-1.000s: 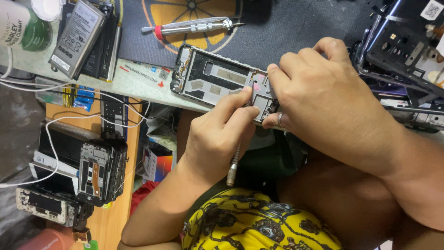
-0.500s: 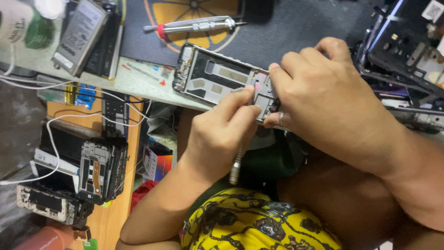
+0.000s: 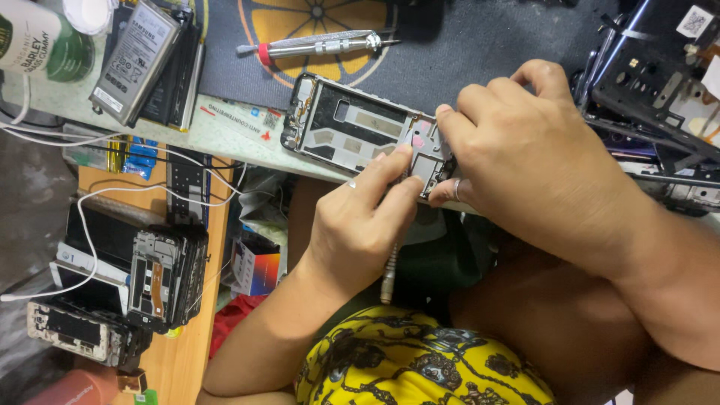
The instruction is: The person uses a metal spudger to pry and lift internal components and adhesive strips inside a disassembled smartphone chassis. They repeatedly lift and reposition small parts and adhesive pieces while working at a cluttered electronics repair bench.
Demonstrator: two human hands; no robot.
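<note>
An opened phone frame (image 3: 352, 131), dark with metal shields, lies at the edge of the bench, partly on a dark mat (image 3: 465, 52). My right hand (image 3: 532, 157) grips its right end, fingers over the top and thumb below. My left hand (image 3: 360, 225) pinches a thin screwdriver (image 3: 390, 270). The tip rests on the frame's right end beside my right fingers, and the ridged handle hangs down past my palm. A ring shows on one finger of each hand.
A silver screwdriver with a red collar (image 3: 315, 46) lies on the mat. Phone batteries (image 3: 139, 60) and a green-labelled tub (image 3: 41, 45) sit at top left. Stacked dismantled phones (image 3: 161, 277) with white cables rest on a wooden shelf at left. More phone parts (image 3: 660, 97) crowd the right.
Both hands hold nearly the same grip. The view has shifted slightly, and my left fingers have adjusted a little on the screwdriver.
</note>
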